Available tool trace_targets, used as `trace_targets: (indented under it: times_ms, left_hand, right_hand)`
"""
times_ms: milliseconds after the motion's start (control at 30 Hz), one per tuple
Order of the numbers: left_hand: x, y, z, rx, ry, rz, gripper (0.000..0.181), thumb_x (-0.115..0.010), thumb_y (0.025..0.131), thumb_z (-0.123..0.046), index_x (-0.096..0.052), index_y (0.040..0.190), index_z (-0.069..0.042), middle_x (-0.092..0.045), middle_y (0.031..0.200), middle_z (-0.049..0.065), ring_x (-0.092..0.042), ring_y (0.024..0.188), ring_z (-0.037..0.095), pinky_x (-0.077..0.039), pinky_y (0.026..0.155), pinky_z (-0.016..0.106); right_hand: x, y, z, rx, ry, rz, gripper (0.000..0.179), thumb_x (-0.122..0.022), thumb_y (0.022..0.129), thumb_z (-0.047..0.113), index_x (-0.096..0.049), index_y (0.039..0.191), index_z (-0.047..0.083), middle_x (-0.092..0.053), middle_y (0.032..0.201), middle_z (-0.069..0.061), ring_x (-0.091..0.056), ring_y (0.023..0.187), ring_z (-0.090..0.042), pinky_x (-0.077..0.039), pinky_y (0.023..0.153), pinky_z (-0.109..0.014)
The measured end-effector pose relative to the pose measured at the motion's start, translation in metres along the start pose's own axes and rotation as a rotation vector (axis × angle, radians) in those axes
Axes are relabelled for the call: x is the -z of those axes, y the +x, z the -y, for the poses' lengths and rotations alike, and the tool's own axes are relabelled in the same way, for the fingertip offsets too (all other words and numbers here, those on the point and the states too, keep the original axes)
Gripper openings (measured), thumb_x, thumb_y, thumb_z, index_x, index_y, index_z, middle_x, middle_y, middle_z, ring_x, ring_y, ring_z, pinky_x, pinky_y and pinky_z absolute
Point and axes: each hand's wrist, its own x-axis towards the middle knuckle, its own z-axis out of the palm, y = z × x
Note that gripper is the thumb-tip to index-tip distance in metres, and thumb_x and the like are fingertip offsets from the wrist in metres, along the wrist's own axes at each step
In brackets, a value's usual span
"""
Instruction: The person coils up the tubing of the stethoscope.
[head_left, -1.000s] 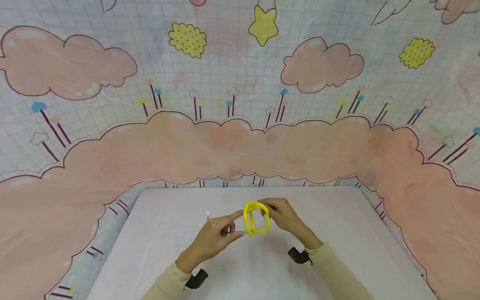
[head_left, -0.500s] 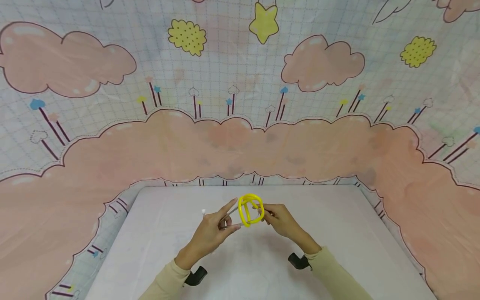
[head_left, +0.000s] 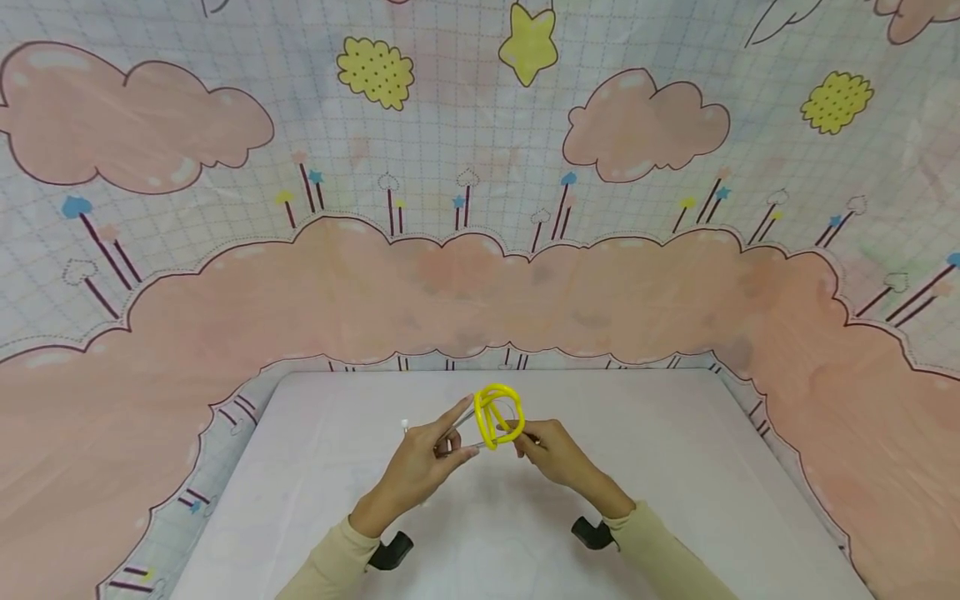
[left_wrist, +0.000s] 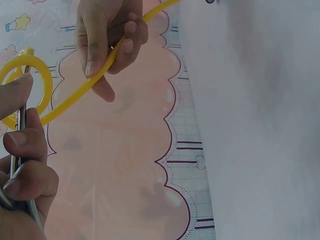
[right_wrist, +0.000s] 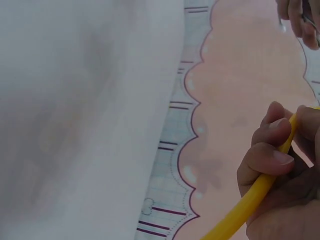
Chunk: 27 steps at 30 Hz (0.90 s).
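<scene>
In the head view my left hand [head_left: 423, 458] grips a thin metal two-pronged tool [left_wrist: 20, 120]. Its prongs spread toward a loop of yellow tubing [head_left: 497, 417], and a small white tip [head_left: 406, 425] shows behind the hand. In the left wrist view the tubing is coiled round the tool's far end, and a finger lies along the metal. My right hand [head_left: 555, 450] pinches the same tubing at the loop's right side. The tubing runs across the fingers of that hand in the right wrist view and leaves at the lower edge. Both hands are above the table.
A white table [head_left: 300, 500] lies below the hands. Around it hangs a cloth [head_left: 450, 292] printed with clouds and stars. A black wrist mount [head_left: 392, 552] sits under the left wrist, and another black mount [head_left: 592, 533] under the right.
The yellow loop and my left hand have shifted slightly up and left. My right hand has moved from the loop's upper right to its lower right, still pinching tubing.
</scene>
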Motion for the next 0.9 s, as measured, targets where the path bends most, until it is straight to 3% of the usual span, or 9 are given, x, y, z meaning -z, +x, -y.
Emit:
trace_targets:
  times_ms: [200,367,500,633,800,900]
  left_hand:
    - [-0.003,-0.002,-0.002,-0.063,-0.042,0.053,0.070,-0.077,0.085,-0.017,-0.046,0.148,-0.019,-0.053,0.072,-0.007,-0.035,0.057,-0.004,-0.036,0.050,0.014]
    - [-0.007,-0.005,-0.003,-0.109,-0.040,0.095,0.064,-0.073,0.088,-0.022,-0.048,0.147,-0.017,-0.051,0.071,-0.007,-0.033,0.058,-0.005,-0.036,0.052,0.013]
    - [-0.006,-0.007,0.000,-0.091,-0.021,0.081,0.062,-0.074,0.088,-0.022,-0.050,0.145,-0.017,-0.052,0.071,-0.008,-0.034,0.057,-0.005,-0.036,0.051,0.013]
    - [-0.003,-0.008,0.003,-0.050,-0.013,0.045,0.064,-0.076,0.086,-0.020,-0.050,0.145,-0.019,-0.053,0.071,-0.008,-0.035,0.056,-0.004,-0.037,0.050,0.014]
    - [0.000,-0.007,0.009,-0.025,0.005,0.002,0.066,-0.077,0.085,-0.018,-0.049,0.145,-0.020,-0.053,0.071,-0.008,-0.036,0.054,-0.004,-0.038,0.049,0.015]
    - [0.001,-0.007,0.011,-0.013,0.017,-0.017,0.066,-0.077,0.085,-0.018,-0.050,0.145,-0.020,-0.054,0.070,-0.008,-0.036,0.054,-0.003,-0.038,0.048,0.015]
  right_hand:
    - [-0.007,0.001,-0.006,-0.006,0.032,0.005,0.028,-0.054,0.102,0.017,-0.070,0.119,0.002,-0.059,0.067,-0.003,-0.041,0.055,-0.002,-0.037,0.050,-0.018]
    - [-0.015,0.000,-0.011,-0.006,0.059,0.073,0.036,-0.052,0.101,0.028,-0.069,0.120,0.003,-0.064,0.074,-0.013,-0.046,0.060,-0.003,-0.041,0.055,-0.017]
    - [-0.017,-0.002,-0.010,-0.031,0.061,0.079,0.034,-0.052,0.102,0.024,-0.068,0.121,0.002,-0.064,0.076,-0.019,-0.043,0.058,-0.003,-0.037,0.052,-0.018]
    - [-0.017,-0.006,-0.007,-0.060,0.035,0.059,0.026,-0.053,0.102,0.017,-0.070,0.119,0.005,-0.062,0.073,-0.015,-0.039,0.055,-0.002,-0.034,0.049,-0.018]
    - [-0.018,-0.009,-0.002,-0.042,0.006,0.043,0.024,-0.051,0.104,0.020,-0.065,0.086,0.011,-0.060,0.069,-0.012,-0.041,0.054,0.000,-0.036,0.049,-0.017]
    - [-0.020,-0.011,0.002,-0.028,-0.009,0.035,0.024,-0.050,0.104,0.023,-0.067,0.095,0.010,-0.061,0.072,-0.017,-0.042,0.055,0.000,-0.037,0.050,-0.017]
